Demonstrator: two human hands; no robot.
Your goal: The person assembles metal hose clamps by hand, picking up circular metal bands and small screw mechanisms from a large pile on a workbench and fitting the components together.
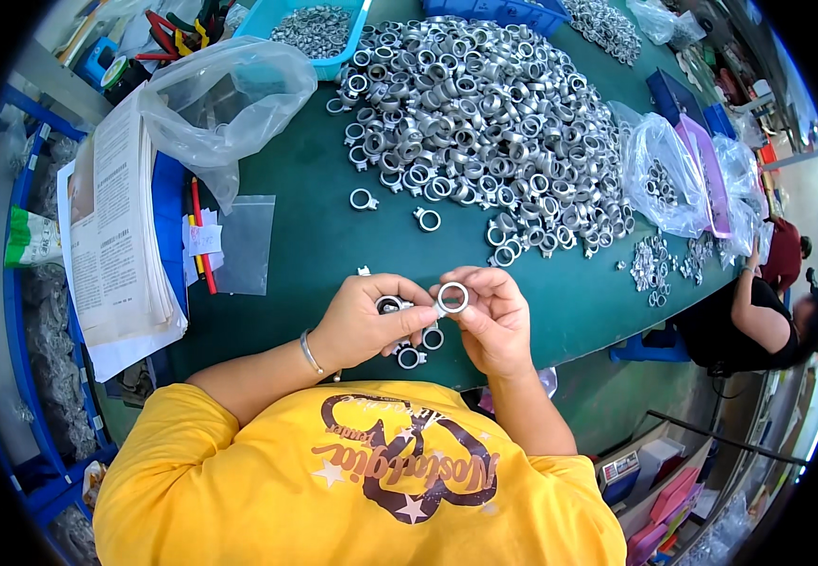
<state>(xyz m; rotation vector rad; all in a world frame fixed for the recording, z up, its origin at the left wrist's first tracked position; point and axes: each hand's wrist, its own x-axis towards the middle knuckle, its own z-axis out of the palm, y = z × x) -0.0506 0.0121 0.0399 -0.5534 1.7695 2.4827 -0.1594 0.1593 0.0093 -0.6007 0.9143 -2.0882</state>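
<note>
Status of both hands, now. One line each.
Left hand: closed, thumb and fingers at the near side of a metal ring; whether it also grips the rings below cannot be told.
Right hand: closed, holding that same ring.

Large lettering [435, 472] across the yellow shirt [333, 514]; rows of print [112, 222], apparently illegible, on the stacked papers [133, 274].
</note>
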